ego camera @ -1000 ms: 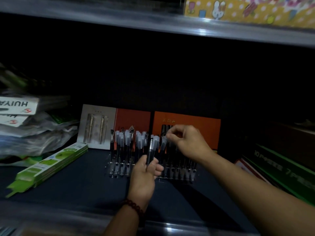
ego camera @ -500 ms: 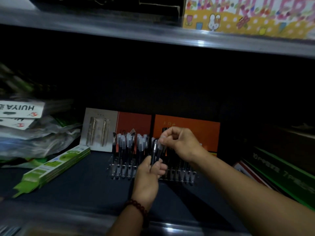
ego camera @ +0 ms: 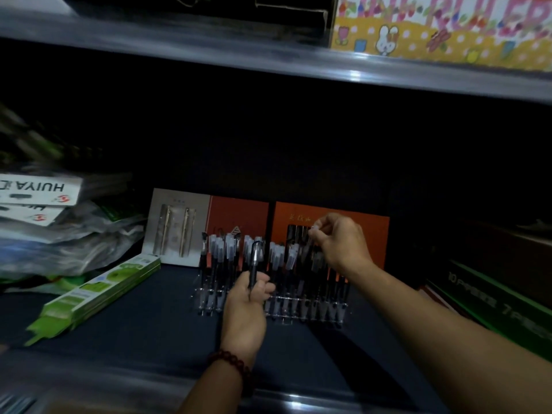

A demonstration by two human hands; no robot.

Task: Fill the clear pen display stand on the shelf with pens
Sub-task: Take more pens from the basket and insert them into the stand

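Note:
The clear pen display stand (ego camera: 209, 306) sits on the dark shelf, holding several black pens with clear caps upright in rows. My left hand (ego camera: 246, 306) grips one black pen (ego camera: 254, 264) upright in front of the stand. My right hand (ego camera: 340, 243) is raised over the stand's right side and pinches the clear cap of another pen (ego camera: 309, 248) that hangs down among the standing pens. The stand's right half is partly hidden by my hands.
Behind the stand lean a grey pen gift card (ego camera: 176, 228) and two orange boxes (ego camera: 367, 231). A green flat pack (ego camera: 98, 294) lies at the left below stacked plastic bags (ego camera: 59, 234). Green-striped boxes (ego camera: 493, 297) fill the right. An upper shelf edge (ego camera: 268, 58) hangs overhead.
My right hand has taken a pen from my left hand and carried it right and up over the stand's right side. My left hand stays put with one pen.

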